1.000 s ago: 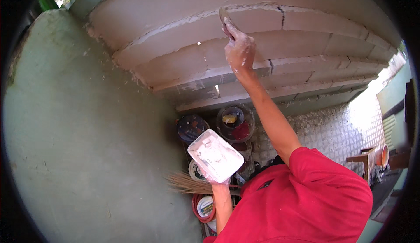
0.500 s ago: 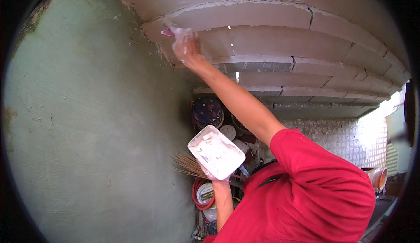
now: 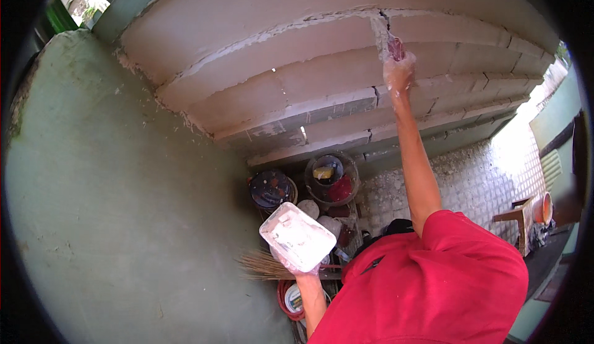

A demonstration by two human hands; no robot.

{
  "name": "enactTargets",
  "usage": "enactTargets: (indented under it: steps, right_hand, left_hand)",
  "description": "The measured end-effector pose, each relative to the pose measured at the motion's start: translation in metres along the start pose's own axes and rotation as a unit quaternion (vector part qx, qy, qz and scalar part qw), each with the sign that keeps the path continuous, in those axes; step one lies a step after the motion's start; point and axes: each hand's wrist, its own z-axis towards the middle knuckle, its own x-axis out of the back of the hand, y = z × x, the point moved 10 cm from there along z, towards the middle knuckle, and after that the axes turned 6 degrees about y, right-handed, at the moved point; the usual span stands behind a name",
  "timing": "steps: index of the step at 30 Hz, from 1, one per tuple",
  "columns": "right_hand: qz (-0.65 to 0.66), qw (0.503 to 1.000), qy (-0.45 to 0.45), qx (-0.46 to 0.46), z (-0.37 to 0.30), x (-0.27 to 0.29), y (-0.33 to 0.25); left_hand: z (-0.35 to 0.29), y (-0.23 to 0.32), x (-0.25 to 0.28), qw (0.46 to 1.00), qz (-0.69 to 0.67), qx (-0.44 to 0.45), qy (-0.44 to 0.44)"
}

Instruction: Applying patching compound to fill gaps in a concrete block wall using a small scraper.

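Two bare hands in head view, right hand [image 3: 399, 74] with fingers curled closed round a reddish-handled tool [image 3: 395, 48], up at the pale block wall [image 3: 297, 43] beside a dark crack [image 3: 383, 18]. Held from beneath by left hand [image 3: 301, 269], fingers mostly hidden, spread impossible to tell: white tray [image 3: 318, 255] of whitish paste [image 3: 296, 230].

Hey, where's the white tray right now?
In the head view, the white tray is in the left hand, below the picture's centre, above and right of the straw bristles.
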Motion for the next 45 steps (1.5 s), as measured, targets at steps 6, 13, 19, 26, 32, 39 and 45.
enactTargets:
  steps: [6,13,19,26,32,39,45]
  right_hand:
    - [0.056,0.997,-0.014,0.045,-0.043,-0.034,-0.047]
    - [0.179,0.959,-0.12,0.182,-0.12,-0.083,-0.145]
    - [0.256,0.94,-0.162,0.156,-0.112,-0.084,-0.105]
    - [0.019,0.998,0.047,-0.042,0.001,0.003,0.015]
    - [0.056,0.997,-0.035,0.032,-0.027,-0.036,-0.027]
    - [0.254,0.935,-0.213,0.128,-0.086,-0.071,-0.098]
    - [0.136,0.957,-0.253,0.04,-0.075,-0.031,0.008]
  left_hand:
    - [0.002,-0.001,-0.039,0.993,-0.098,0.058,-0.015]
    - [-0.002,-0.006,-0.043,0.997,-0.06,0.039,0.009]
    - [0.0,-0.01,-0.044,0.997,-0.052,0.055,-0.018]
    - [-0.006,-0.014,-0.036,0.997,-0.048,0.061,0.003]
    - [-0.003,-0.006,-0.053,0.997,0.061,-0.004,-0.038]
    - [-0.013,-0.018,-0.083,0.996,0.056,0.061,-0.019]
    - [-0.018,-0.05,-0.093,0.978,-0.142,0.156,0.007]
